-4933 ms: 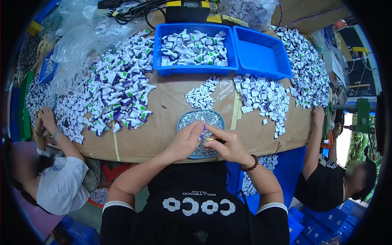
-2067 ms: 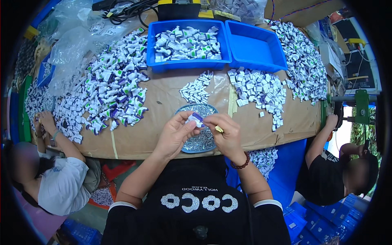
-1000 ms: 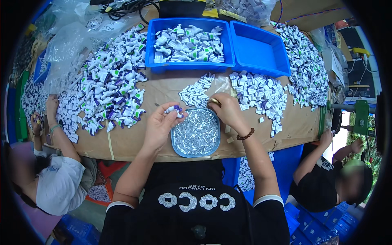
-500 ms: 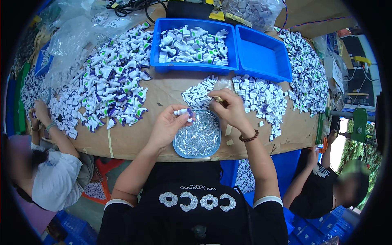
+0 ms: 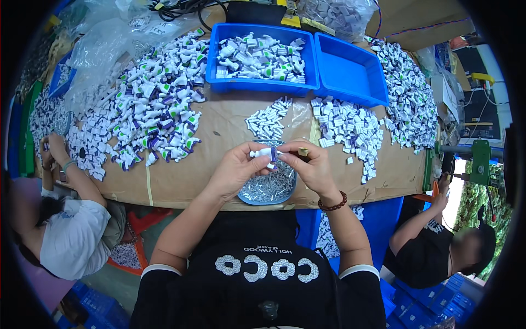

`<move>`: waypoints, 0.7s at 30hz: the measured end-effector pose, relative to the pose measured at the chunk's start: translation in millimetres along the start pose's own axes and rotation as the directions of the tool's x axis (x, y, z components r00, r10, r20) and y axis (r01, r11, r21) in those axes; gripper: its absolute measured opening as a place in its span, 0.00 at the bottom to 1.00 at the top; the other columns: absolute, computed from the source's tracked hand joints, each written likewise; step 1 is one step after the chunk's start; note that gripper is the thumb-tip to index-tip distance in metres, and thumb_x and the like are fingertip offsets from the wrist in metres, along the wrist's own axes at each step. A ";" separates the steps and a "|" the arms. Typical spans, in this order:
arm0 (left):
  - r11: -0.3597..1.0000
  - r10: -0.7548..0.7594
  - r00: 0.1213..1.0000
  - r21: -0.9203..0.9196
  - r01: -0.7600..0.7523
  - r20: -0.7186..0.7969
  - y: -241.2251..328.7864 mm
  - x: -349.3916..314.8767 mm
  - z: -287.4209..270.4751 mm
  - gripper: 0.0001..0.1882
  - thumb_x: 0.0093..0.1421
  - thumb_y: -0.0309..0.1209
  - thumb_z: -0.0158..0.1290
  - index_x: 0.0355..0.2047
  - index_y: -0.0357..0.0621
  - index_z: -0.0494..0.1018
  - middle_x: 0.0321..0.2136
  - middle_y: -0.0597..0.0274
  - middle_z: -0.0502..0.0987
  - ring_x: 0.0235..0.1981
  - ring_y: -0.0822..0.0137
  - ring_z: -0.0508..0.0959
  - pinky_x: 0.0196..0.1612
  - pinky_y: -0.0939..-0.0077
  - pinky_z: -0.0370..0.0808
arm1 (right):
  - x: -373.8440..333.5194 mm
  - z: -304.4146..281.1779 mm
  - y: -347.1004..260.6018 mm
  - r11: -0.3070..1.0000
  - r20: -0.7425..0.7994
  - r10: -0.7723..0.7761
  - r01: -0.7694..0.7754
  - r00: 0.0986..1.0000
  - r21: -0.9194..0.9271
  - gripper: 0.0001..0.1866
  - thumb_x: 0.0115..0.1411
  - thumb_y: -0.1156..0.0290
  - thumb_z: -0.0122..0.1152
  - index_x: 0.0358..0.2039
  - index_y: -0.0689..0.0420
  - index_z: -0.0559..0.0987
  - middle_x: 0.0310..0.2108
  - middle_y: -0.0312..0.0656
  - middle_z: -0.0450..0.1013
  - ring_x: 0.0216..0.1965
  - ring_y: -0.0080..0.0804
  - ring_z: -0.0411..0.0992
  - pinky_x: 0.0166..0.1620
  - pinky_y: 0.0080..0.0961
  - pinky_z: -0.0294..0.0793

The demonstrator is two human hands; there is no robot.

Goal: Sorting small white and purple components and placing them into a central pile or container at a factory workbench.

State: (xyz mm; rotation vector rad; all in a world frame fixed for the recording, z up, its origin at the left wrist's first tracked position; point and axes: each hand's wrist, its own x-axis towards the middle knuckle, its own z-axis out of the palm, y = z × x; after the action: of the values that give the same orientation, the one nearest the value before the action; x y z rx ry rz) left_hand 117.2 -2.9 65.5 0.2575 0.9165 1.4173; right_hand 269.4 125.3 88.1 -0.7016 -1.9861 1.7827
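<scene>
The left hand (image 5: 235, 170) was closed on a figure (image 5: 260, 154), thumb and fingers pinching its white and purple body; the right hand (image 5: 311, 171) was drawn up beside it, its thumb and forefinger meeting at the figure's purple end, a small yellow piece (image 5: 302, 151) tucked in its fingers; whether those fingertips also gripped a pin could not be told. A beaded bracelet (image 5: 333, 202) circled the right wrist.

The figure was held over the far part of a pale blue dish (image 5: 267, 203); silvery pins (image 5: 266, 189) filled the dish; just beyond it lay a small heap of slim white parts (image 5: 267, 118); to the right spread a heap of white blocks (image 5: 350, 129); to the left, a large pile of white, purple and green bodies (image 5: 159, 109).

Farther back stood a blue tray (image 5: 263, 85) loaded with similar bodies, a second tray (image 5: 353, 71) touching its right side; another pile (image 5: 411, 98) lay right of that; all rested on a brown-covered table (image 5: 219, 129). One co-worker (image 5: 76, 236) sat at the left, another (image 5: 424, 255) at the right.
</scene>
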 end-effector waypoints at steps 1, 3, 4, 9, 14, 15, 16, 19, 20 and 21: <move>1.000 0.002 1.000 -0.008 -0.002 0.007 -1.1 -0.3 0.4 0.11 0.63 0.26 0.52 0.45 0.38 0.70 0.37 0.59 0.76 0.36 0.72 0.78 0.39 0.82 0.76 | -0.8 0.9 -1.0 0.999 -0.012 0.012 -0.012 1.000 0.040 0.08 0.54 0.80 0.62 0.36 0.63 0.81 0.33 0.41 0.76 0.35 0.25 0.73 0.39 0.20 0.71; 1.000 -0.002 1.000 -0.022 0.002 0.018 -4.6 -0.2 0.7 0.11 0.63 0.26 0.52 0.45 0.38 0.70 0.37 0.58 0.76 0.37 0.72 0.78 0.39 0.83 0.76 | -3.2 0.8 -0.3 0.999 -0.011 0.001 0.000 1.000 0.037 0.08 0.54 0.81 0.62 0.36 0.63 0.81 0.32 0.41 0.76 0.35 0.25 0.73 0.38 0.20 0.71; 1.000 -0.002 1.000 -0.021 0.002 0.018 -4.7 -1.5 1.3 0.11 0.63 0.27 0.52 0.44 0.38 0.70 0.37 0.58 0.76 0.37 0.72 0.78 0.39 0.83 0.76 | -4.1 -0.6 1.6 1.000 0.003 -0.026 0.026 1.000 -0.009 0.08 0.54 0.81 0.62 0.36 0.63 0.81 0.32 0.41 0.76 0.35 0.25 0.73 0.38 0.20 0.71; 0.998 -0.010 0.999 -0.068 0.012 0.036 -4.7 -7.1 1.8 0.09 0.63 0.27 0.52 0.43 0.39 0.70 0.37 0.59 0.76 0.38 0.71 0.79 0.40 0.82 0.76 | -8.1 -1.0 -0.7 0.994 0.028 -0.087 0.089 0.996 -0.070 0.09 0.53 0.83 0.62 0.36 0.62 0.82 0.32 0.41 0.76 0.35 0.26 0.74 0.38 0.20 0.72; 0.962 -0.126 0.988 -0.232 0.143 0.087 -11.1 -5.5 -2.4 0.10 0.64 0.29 0.51 0.43 0.37 0.69 0.36 0.58 0.76 0.36 0.69 0.80 0.37 0.84 0.78 | -13.8 2.0 3.9 0.972 0.005 -0.210 0.209 0.978 -0.104 0.12 0.51 0.86 0.62 0.37 0.61 0.82 0.33 0.42 0.76 0.35 0.28 0.75 0.37 0.21 0.73; 0.946 -0.151 0.982 -0.273 0.177 0.114 -13.0 -4.3 -3.9 0.09 0.64 0.29 0.51 0.42 0.37 0.70 0.36 0.58 0.77 0.36 0.69 0.80 0.37 0.84 0.78 | -15.4 2.6 4.6 0.966 -0.005 -0.229 0.227 0.973 -0.126 0.13 0.50 0.86 0.62 0.37 0.61 0.82 0.32 0.42 0.76 0.35 0.29 0.75 0.37 0.22 0.73; 0.932 -0.162 0.978 -0.305 0.195 0.131 -14.9 -3.8 -4.8 0.09 0.64 0.29 0.51 0.42 0.36 0.70 0.35 0.58 0.77 0.35 0.69 0.80 0.36 0.85 0.78 | -17.2 3.3 5.2 0.958 -0.015 -0.249 0.244 0.968 -0.149 0.13 0.50 0.87 0.62 0.37 0.61 0.82 0.32 0.43 0.76 0.34 0.30 0.75 0.37 0.22 0.73; 0.892 -0.188 0.966 -0.382 0.243 0.175 -20.7 -2.4 -6.8 0.10 0.64 0.29 0.51 0.42 0.36 0.70 0.34 0.58 0.77 0.34 0.69 0.80 0.34 0.87 0.78 | -22.4 5.5 5.4 0.934 -0.041 -0.289 0.273 0.956 -0.229 0.13 0.49 0.87 0.62 0.37 0.61 0.82 0.32 0.43 0.76 0.34 0.32 0.75 0.37 0.23 0.73; 0.883 -0.194 0.964 -0.396 0.252 0.182 -22.1 -1.8 -7.5 0.10 0.64 0.29 0.51 0.42 0.36 0.70 0.33 0.58 0.77 0.34 0.69 0.80 0.34 0.87 0.78 | -23.6 5.8 5.3 0.925 -0.047 -0.300 0.279 0.953 -0.257 0.14 0.49 0.87 0.62 0.36 0.61 0.82 0.31 0.44 0.76 0.33 0.33 0.75 0.36 0.23 0.73; 0.873 -0.199 0.962 -0.411 0.262 0.189 -22.9 -1.5 -7.7 0.10 0.64 0.29 0.51 0.42 0.36 0.70 0.33 0.58 0.77 0.34 0.69 0.80 0.33 0.87 0.78 | -24.6 5.7 5.2 0.934 -0.040 -0.286 0.269 0.957 -0.237 0.14 0.49 0.88 0.61 0.37 0.61 0.82 0.32 0.43 0.76 0.34 0.32 0.75 0.37 0.22 0.73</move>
State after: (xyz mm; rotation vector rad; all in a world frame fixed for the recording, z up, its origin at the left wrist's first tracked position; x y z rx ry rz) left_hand 128.8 -11.4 46.1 -0.0872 0.4762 1.3203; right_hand 286.4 106.5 83.5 -0.5133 -2.1403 1.3606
